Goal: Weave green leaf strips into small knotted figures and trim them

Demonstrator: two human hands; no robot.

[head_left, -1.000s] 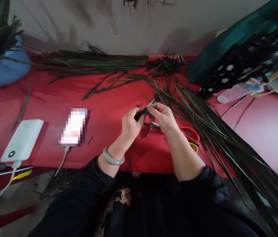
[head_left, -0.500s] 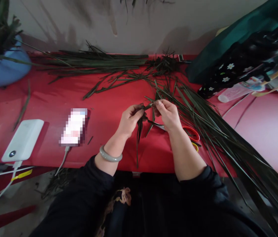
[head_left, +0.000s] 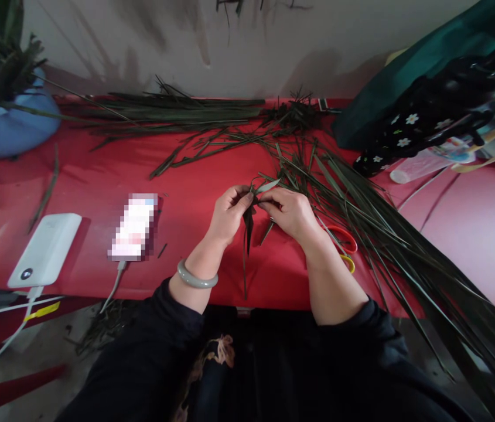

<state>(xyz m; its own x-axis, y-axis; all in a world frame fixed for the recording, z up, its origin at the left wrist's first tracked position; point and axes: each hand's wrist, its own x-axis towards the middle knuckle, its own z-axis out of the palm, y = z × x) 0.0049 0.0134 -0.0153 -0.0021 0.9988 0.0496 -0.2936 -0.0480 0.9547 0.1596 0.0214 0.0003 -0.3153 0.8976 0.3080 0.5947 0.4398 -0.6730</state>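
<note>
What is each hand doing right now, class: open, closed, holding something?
Left hand: closed, pinching the leaf strip.
Right hand: closed, pinching the same leaf strip.

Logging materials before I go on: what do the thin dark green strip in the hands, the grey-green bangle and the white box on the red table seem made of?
Thin dark green strip: plant leaf, matte, bends limply between left hand and right hand. Grey-green bangle: probably jade or glass, smooth, glossy. White box: likely a matte plastic power bank, cable attached.
</note>
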